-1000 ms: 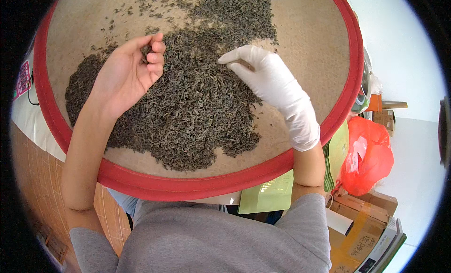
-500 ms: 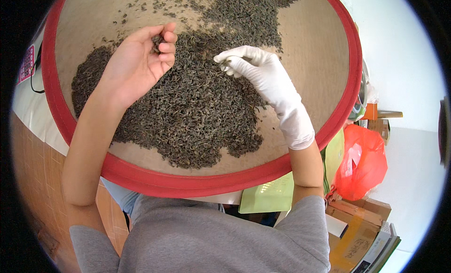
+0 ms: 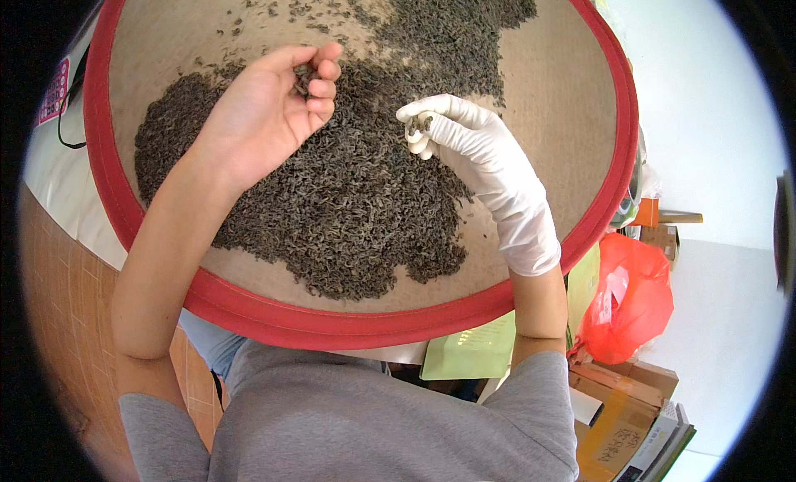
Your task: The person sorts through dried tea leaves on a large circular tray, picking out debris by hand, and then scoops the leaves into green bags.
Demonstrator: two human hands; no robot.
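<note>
Dark, curled dried tea leaves (image 3: 332, 208) lie in a broad heap on a round tan tray (image 3: 555, 134) with a red cloth rim. Over the heap's left part is my bare left hand (image 3: 278, 113), palm turned up, its fingers curled around a few tea leaves (image 3: 305, 80). My right hand (image 3: 468, 138), in a white glove, hovers over the heap's right side. Its thumb and fingers pinch a small bit of tea leaf (image 3: 423, 123). The lower fingers of that hand are tucked under and partly hidden.
A second pile of leaves (image 3: 456, 26) sits at the tray's far side, with loose bits scattered beside it. To the right are a red plastic bag (image 3: 626, 300), cardboard boxes (image 3: 613, 432) and a white wall. A green sheet (image 3: 468, 349) pokes out below the near rim.
My right hand has drawn slightly back toward me, and the leaf bit in its pinch shows more clearly. The left hand stays curled, a little further right in the picture; the whole view has shifted slightly.
</note>
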